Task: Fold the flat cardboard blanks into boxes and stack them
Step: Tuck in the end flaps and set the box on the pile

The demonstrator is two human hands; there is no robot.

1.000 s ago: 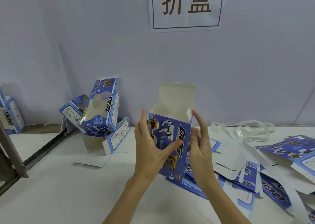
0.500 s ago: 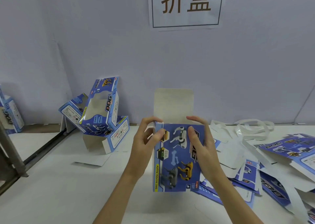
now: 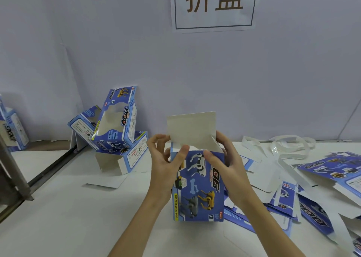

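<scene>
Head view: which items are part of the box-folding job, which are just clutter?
Job:
- box being folded, held by left hand and right hand
- flat blanks
- finished boxes

Lying about:
- white strapping bands
- wall sign
- metal frame

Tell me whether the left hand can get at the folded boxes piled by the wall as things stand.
Probably not straight away: the left hand holds the upright box with the right hand. The bare table toward the folded boxes leaves the way free once its grip lets go.
</scene>
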